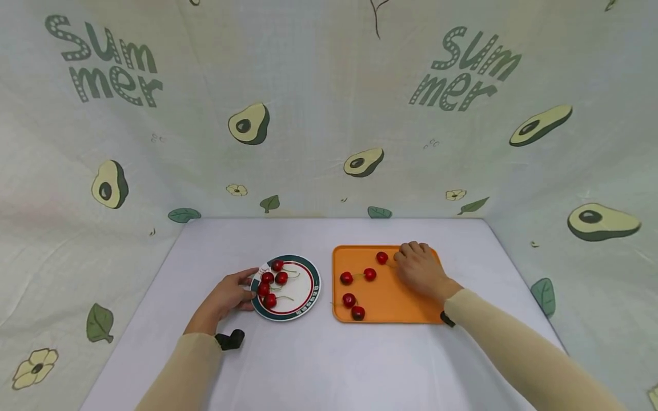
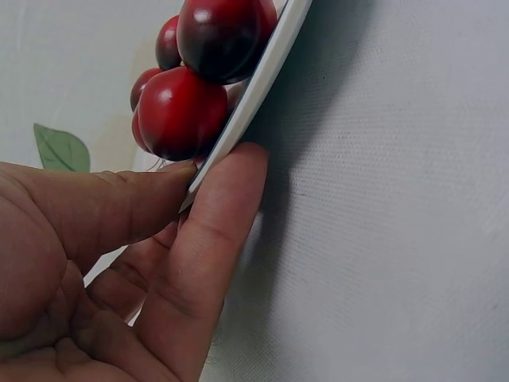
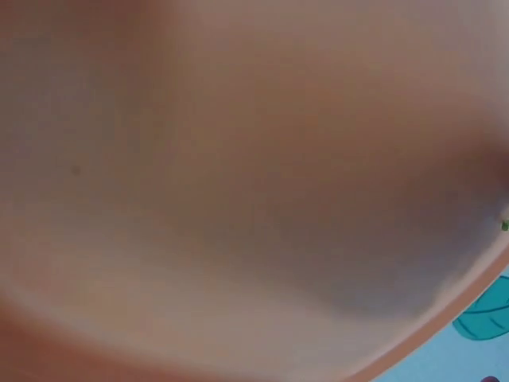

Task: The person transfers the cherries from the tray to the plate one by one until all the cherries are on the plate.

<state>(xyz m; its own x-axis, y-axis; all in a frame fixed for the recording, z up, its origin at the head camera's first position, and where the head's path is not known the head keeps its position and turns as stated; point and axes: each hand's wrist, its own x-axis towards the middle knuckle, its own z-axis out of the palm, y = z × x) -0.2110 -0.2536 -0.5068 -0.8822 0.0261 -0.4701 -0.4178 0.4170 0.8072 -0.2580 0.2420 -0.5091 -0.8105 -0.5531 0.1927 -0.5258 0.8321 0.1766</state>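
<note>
At the left in the head view, my left hand [image 1: 229, 294] pinches the rim of a round white plate [image 1: 303, 285] with a dark green border. The left wrist view shows the thumb [image 2: 135, 203] above the rim and a finger [image 2: 231, 195] beneath it. Several red cherries [image 1: 269, 301] with stems are gathered on the plate's left side. Over the right part of an orange tray [image 1: 380, 302] is my right hand [image 1: 421, 271], its fingertips hidden. Just left of that hand a cherry [image 1: 382, 258] lies with its stem towards the fingers. Blurred, skin-toned surface fills most of the right wrist view.
More cherries [image 1: 346, 278] lie on the left half of the tray. Plate and tray stand side by side on a white table [image 1: 329, 365], a narrow gap between them. Behind the table hangs a cloth [image 1: 308, 68] printed with avocados and leaves.
</note>
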